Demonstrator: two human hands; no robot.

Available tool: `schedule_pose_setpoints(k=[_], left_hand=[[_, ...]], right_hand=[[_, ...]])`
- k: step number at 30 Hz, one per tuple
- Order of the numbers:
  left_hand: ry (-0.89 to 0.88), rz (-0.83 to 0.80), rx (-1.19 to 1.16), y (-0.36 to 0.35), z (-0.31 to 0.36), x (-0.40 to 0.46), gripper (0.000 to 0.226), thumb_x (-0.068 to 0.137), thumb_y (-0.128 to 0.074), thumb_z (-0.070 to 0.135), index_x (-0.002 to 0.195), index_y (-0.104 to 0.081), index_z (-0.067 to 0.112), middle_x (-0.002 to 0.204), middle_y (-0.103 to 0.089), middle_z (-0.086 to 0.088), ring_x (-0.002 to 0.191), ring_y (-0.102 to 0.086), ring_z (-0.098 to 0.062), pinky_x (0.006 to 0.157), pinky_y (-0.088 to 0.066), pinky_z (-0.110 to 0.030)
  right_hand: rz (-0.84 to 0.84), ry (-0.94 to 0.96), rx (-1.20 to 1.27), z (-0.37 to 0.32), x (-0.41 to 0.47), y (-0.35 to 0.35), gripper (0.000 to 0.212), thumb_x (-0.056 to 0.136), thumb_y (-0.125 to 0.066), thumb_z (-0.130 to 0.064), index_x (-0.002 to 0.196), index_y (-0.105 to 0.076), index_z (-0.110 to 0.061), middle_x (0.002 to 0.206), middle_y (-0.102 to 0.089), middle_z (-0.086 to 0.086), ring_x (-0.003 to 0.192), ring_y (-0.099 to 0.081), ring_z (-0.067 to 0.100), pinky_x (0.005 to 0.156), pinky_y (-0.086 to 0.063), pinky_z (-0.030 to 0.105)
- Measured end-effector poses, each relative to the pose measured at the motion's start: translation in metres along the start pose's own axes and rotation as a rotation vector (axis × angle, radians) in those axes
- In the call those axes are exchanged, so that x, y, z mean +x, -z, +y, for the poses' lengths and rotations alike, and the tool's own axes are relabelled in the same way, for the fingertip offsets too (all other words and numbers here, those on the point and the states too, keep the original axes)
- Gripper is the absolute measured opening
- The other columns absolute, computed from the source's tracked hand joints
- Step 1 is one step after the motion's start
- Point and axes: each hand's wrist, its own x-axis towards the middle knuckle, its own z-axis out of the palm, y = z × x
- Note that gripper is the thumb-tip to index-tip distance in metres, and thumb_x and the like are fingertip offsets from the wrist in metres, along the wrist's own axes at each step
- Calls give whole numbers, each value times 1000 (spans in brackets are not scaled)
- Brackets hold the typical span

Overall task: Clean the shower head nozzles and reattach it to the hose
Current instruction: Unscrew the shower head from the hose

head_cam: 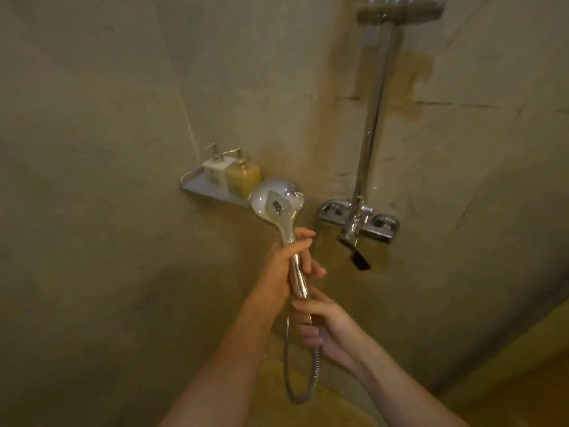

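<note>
I see my left hand (pixel 284 266) gripping the shower head (pixel 278 200) by its handle, while my right hand (pixel 320 325) holds the hose (pixel 314 369) end just below it

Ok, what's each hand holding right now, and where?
Left hand grips the shower head by its handle. Right hand holds the hose at its top end, just below the handle.

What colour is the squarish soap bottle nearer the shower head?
Yellowish amber, the soap bottle with a gold-toned pump; seen in the head view.

Shower head (pixel 277 198) nozzle face hidden.
</note>
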Motion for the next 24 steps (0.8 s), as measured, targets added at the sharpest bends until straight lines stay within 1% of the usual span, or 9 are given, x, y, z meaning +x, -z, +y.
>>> schedule_pose_setpoints(k=[2, 4, 9, 12, 14, 16, 18, 21, 24], left_hand=[[-22, 34, -18, 8, 1, -23, 21, 83, -64, 13, 103, -64, 10, 46, -44, -5, 39, -55, -22, 45, -49, -27], [-22, 49, -75, 17, 4, -45, 21, 83, -64, 13, 104, -63, 11, 48, -41, -4, 38, -48, -18, 44, -48, -28], [-36, 42, -292, 41, 18, -91, 20, 82, -59, 10, 99, -67, 13, 43, -33, 3, 33, -33, -8, 39, -37, -21], [-51, -45, -394, 53, 26, -114, 21, 76, -72, 10, 96, -71, 15, 44, -36, 4, 33, -35, -6, 38, -37, -20], [-34, -155, -513, 62, 26, -126, 19, 77, -76, 11, 96, -74, 15, 45, -40, 4, 35, -36, -6, 41, -41, -21], [-7, -331, -642, 67, 24, -136, 19, 91, -66, 16, 107, -74, 10, 49, -41, 2, 39, -37, -10, 47, -46, -24], [5, -431, -679, 67, 21, -144, 27, 97, -56, 22, 109, -70, 2, 47, -39, 1, 36, -38, -12, 47, -48, -24], [47, -491, -636, 67, 19, -149, 33, 97, -56, 27, 76, -62, 2, 36, -26, 6, 25, -23, -8, 35, -35, -17], [137, -378, -570, 74, 19, -150, 43, 95, -60, 26, 56, -49, 10, 35, -18, 5, 25, -18, -11, 34, -24, -15]], right_hand=[[-88, -74, 18, 11, -7, -5, 26, 77, -77, -12, 85, -53, -20, 63, -31, -1, 45, -25, 6, 38, -19, 18], [-162, -151, 16, 19, -13, -13, 28, 77, -78, -16, 84, -52, -21, 63, -29, -2, 47, -21, 8, 39, -21, 19], [-338, -288, -143, 38, -26, -42, 20, 90, -62, -17, 81, -44, -21, 62, -24, -5, 46, -17, 5, 37, -16, 15], [-419, -411, -126, 45, -30, -59, 25, 93, -57, -19, 73, -43, -26, 56, -17, -8, 42, -12, 3, 34, -9, 14], [-468, -508, -166, 52, -33, -68, 34, 88, -65, -23, 70, -37, -27, 53, -15, -10, 38, -12, 1, 34, -6, 15], [-525, -605, -180, 61, -35, -75, 47, 82, -69, -22, 70, -24, -26, 50, -13, -11, 36, -11, 2, 35, -4, 14], [-555, -677, -176, 68, -36, -81, 45, 83, -62, -20, 68, -20, -24, 48, -12, -11, 35, -8, 4, 36, -3, 13], [-528, -700, -216, 75, -40, -85, 43, 84, -57, -20, 62, -20, -23, 45, -13, -11, 33, -9, 3, 36, -5, 11], [-409, -621, -272, 80, -43, -87, 42, 88, -55, -18, 62, -23, -25, 41, -20, -12, 30, -16, -1, 32, -10, 10]])
